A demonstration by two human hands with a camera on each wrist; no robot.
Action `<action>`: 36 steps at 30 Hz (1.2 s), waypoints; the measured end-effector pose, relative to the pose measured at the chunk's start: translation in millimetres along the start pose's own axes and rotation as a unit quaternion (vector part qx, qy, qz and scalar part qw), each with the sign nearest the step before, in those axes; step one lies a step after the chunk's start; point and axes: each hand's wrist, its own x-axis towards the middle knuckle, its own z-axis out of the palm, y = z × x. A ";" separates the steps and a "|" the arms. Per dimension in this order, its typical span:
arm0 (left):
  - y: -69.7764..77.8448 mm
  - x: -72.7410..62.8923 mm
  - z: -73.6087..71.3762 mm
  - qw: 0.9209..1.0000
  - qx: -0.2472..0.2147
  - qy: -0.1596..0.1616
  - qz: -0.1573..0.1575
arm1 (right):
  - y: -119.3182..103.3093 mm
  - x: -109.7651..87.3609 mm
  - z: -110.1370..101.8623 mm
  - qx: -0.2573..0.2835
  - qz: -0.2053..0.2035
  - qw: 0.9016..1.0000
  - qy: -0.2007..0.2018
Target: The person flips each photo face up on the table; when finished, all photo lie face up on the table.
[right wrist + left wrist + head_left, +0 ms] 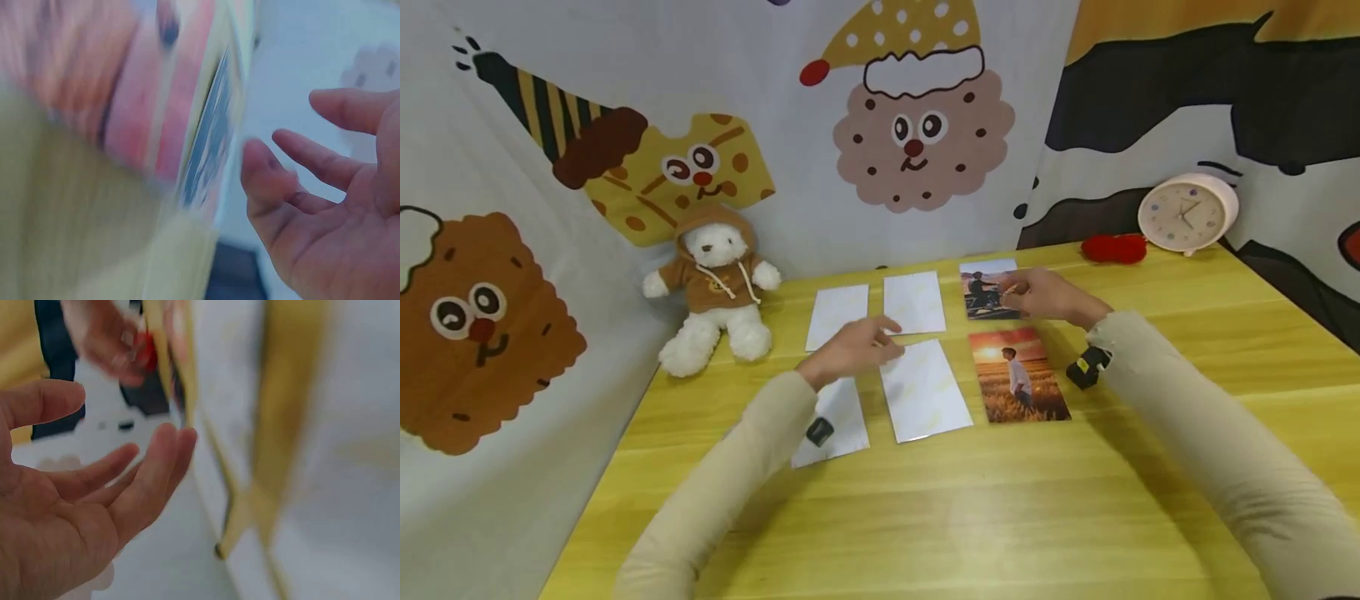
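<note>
You can read no words, numbers or signs here; on the clock (pixel 1182 215) at the table's (pixel 955 517) far right, the dial marks are too small.

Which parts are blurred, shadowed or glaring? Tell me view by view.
Head: mostly crisp, pale glare on the table, soft shadows by the sleeves; left wrist: white cards blurred, left hand clearer; right wrist: reddish photo smeared, right hand clearer.
</note>
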 end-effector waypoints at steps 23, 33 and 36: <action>-29.9 -79.3 45.2 0.982 -0.184 0.032 -0.033 | -61.7 -80.1 82.7 0.231 -0.057 0.962 -0.136; -32.6 -75.3 51.2 0.951 -0.305 0.059 -0.012 | -69.4 -84.0 93.5 0.221 -0.062 0.966 -0.122; -34.9 -73.1 50.5 0.945 -0.322 0.061 0.001 | -71.4 -82.8 95.4 0.214 -0.050 0.969 -0.115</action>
